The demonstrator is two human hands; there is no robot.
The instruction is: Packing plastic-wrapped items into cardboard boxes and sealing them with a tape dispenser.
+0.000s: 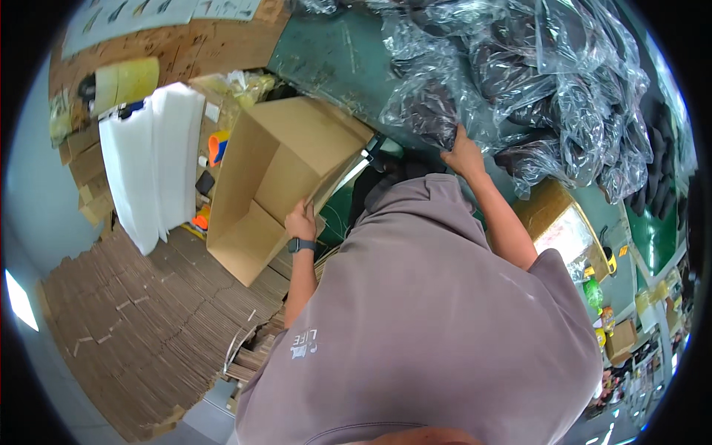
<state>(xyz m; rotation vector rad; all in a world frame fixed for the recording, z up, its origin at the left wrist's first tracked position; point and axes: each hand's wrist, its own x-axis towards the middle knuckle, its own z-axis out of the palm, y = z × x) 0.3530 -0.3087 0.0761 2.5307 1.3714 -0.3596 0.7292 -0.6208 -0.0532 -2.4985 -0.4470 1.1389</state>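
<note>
An open cardboard box (256, 185), tilted with its mouth toward me, stands to my left against the table's edge. My left hand (300, 221), with a dark watch on its wrist, is closed on the box's near edge. Over the green table, my right hand (466, 154) pinches the near end of a clear plastic bag (429, 111) with something dark inside. More clear bags with dark contents (549, 81) lie heaped beyond and to the right of that hand. What exactly the bags contain is hard to make out.
Flattened cardboard stacks (148, 326) fill the lower left. White foam sheets (152, 159) stand beside the box, near an orange and blue tape dispenser (217, 147). A brown carton (545, 211) sits right of my right arm. The green tabletop (326, 55) shows at the back.
</note>
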